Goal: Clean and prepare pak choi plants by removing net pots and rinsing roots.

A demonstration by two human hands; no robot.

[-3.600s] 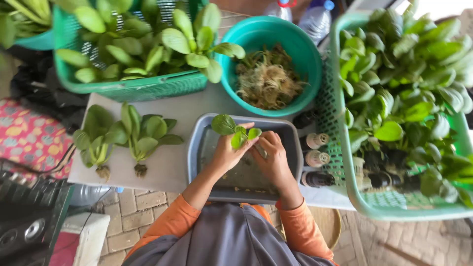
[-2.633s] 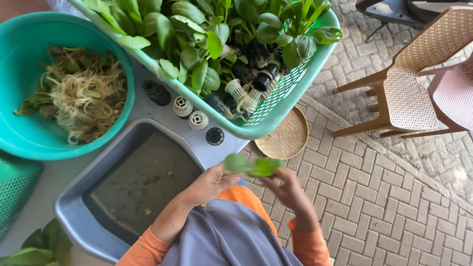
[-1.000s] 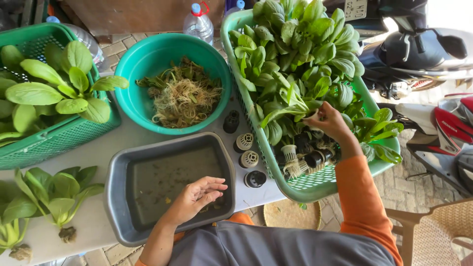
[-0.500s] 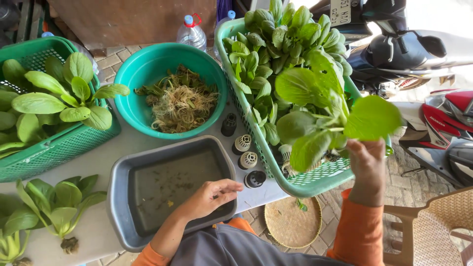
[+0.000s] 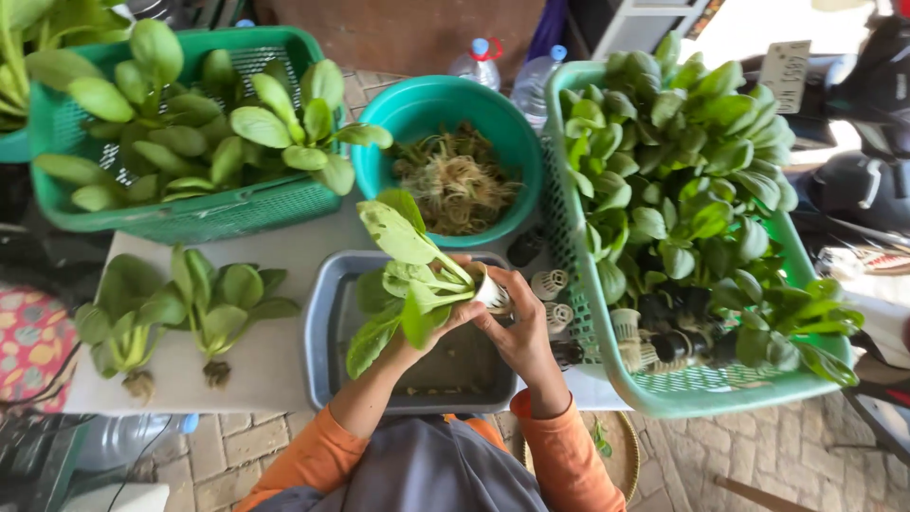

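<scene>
A leafy green plant (image 5: 408, 284) in its small white pot (image 5: 490, 292) is gripped by both hands, left hand (image 5: 431, 322) on the stems and right hand (image 5: 517, 327) on the pot, above a grey tray (image 5: 327, 332). Two plants (image 5: 175, 308) lie stripped on the table (image 5: 275, 246); a full basket (image 5: 692, 237) remains.

A green basket (image 5: 218, 213) filled with leafy plants is positioned at the far left of the bench (image 5: 275, 365). A teal bowl (image 5: 417, 109) containing tangled roots is placed beside it. A larger green basket (image 5: 607, 370) of potted greens is located on the right. Two loose plants (image 5: 175, 308) are laid on the left. Two plastic bottles (image 5: 507, 66) are seen behind.
</scene>
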